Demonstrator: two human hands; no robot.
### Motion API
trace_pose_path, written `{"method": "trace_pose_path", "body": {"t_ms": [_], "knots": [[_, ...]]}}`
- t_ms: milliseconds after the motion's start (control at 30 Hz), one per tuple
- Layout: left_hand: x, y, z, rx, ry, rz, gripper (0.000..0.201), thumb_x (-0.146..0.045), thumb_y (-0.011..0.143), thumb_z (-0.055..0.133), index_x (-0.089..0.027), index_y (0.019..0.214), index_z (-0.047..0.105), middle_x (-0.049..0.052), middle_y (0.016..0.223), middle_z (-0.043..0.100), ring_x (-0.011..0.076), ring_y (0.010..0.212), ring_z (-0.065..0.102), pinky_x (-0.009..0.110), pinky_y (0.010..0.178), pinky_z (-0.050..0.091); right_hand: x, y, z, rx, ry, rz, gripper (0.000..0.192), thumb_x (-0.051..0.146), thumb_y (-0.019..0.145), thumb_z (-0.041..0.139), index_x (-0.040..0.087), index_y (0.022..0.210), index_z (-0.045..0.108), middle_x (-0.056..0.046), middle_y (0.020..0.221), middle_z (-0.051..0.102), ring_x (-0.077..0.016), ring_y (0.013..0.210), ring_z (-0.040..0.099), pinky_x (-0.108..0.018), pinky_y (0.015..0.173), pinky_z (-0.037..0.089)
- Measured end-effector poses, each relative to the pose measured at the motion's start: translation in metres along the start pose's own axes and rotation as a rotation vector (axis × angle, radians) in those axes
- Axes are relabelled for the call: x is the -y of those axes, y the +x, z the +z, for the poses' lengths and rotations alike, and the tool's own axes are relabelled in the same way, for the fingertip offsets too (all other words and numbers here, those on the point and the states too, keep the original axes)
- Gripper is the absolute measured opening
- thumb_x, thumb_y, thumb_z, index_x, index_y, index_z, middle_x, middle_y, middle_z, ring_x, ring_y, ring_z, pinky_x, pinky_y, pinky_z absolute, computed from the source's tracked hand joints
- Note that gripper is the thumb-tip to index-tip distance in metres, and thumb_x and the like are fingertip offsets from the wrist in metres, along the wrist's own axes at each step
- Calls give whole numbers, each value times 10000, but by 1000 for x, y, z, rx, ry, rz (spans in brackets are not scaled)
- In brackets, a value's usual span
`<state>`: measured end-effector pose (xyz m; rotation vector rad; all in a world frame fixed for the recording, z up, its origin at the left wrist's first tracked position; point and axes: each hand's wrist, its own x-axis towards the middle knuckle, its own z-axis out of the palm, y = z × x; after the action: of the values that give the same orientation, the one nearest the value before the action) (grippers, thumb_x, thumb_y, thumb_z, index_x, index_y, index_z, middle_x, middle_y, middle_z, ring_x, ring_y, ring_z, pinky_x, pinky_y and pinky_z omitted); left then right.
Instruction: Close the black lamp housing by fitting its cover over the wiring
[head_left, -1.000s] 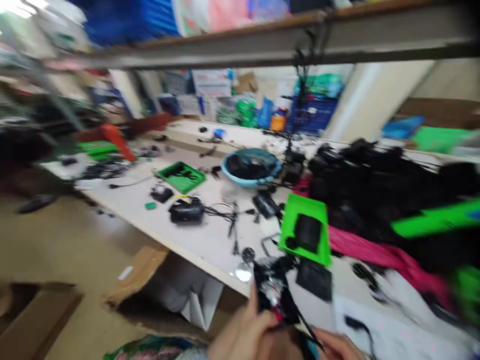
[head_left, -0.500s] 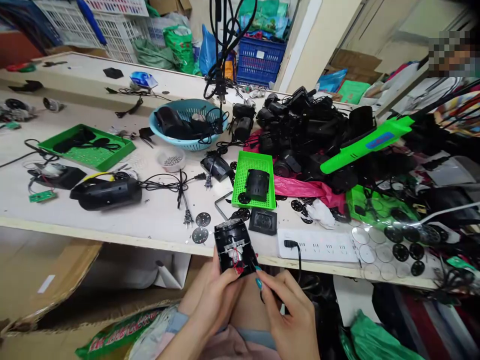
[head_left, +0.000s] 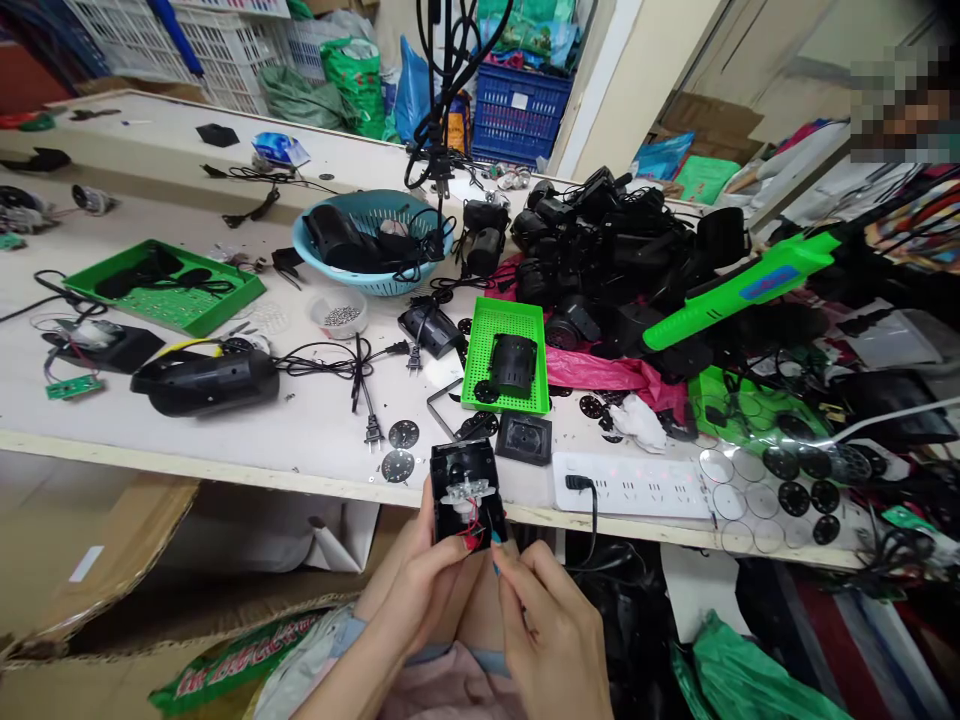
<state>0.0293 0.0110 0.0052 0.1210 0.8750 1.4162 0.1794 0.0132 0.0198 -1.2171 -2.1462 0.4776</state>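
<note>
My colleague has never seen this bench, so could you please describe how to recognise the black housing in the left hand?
At the front edge of the long white bench, find the white power strip. Left of it, in the left hand, is the black housing, its open side facing the camera. Unlike the black rectangular part nearby, it shows a whitish mechanism and red wires.

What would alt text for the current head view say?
A person's left hand holds an open black housing with red wires, the right hand at its lower-right corner. Beyond lies a cluttered workbench with green trays, a blue basin and a power strip.
</note>
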Motion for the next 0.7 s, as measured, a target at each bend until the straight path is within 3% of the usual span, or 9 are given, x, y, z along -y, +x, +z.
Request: {"method": "trace_pose_path", "body": {"t_ms": [133, 233, 367, 500, 533, 600, 700], "knots": [[-3, -3, -6, -99, -200, -71, 251, -319, 838, 719, -169, 1036, 758, 100, 1058, 767, 281, 1037, 685, 408, 999, 513, -2, 0, -2, 79, 41, -23, 292, 81, 936, 478, 209, 1126, 659, -68, 922, 624, -192, 817, 647, -303, 724, 555], [-2, -8, -6, -185, -234, -148, 339, -419, 938, 614, -130, 1017, 773, 129, 1080, 769, 288, 1057, 694, 410, 1015, 520, 2, 1, -6, 139, 110, -38, 270, 73, 914, 486, 205, 1085, 649, -81, 972, 616, -210, 885, 634, -344, 781, 560], [3, -13, -10, -169, -254, -179, 435, -466, 981, 532, -117, 1080, 771, 139, 1094, 770, 279, 1059, 707, 380, 1024, 525, -1, 14, -23, 222, 292, 13, 253, 108, 923, 494, 224, 1055, 677, -70, 1014, 638, -193, 952, 647, -304, 817, 561], [13, -17, -29, 15, -428, -117, 356, -385, 1027, 460, -242, 1200, 736, 68, 1254, 717, 222, 1187, 658, 300, 1021, 521, -51, 51, -56, 47, 274, 197, 196, 253, 947, 526, 229, 1018, 707, -73, 1017, 688, -215, 969, 649, -333, 840, 539], [16, -18, -36, 83, -461, -92, 369, -366, 1042, 421, -253, 1237, 714, 68, 1293, 693, 220, 1231, 630, 300, 1034, 511, -69, 62, -64, 26, 221, 274, 214, 320, 929, 544, 221, 1012, 714, -82, 1015, 699, -223, 919, 651, -331, 775, 542], [25, -23, -50, 215, -502, -43, 415, -349, 1063, 341, -253, 1306, 663, 81, 1344, 653, 228, 1286, 586, 332, 1075, 478, -106, 83, -73, 136, 119, 414, 298, 406, 861, 562, 220, 1026, 725, -83, 1039, 722, -212, 783, 639, -338, 714, 536], [38, -36, -68, 342, -541, -13, 395, -361, 1048, 380, -270, 1314, 657, 71, 1320, 670, 244, 1269, 600, 363, 1112, 435, -147, 102, -68, 282, 124, 427, 334, 453, 733, 650, 217, 940, 766, -76, 963, 753, -205, 640, 611, -349, 641, 515]]}}
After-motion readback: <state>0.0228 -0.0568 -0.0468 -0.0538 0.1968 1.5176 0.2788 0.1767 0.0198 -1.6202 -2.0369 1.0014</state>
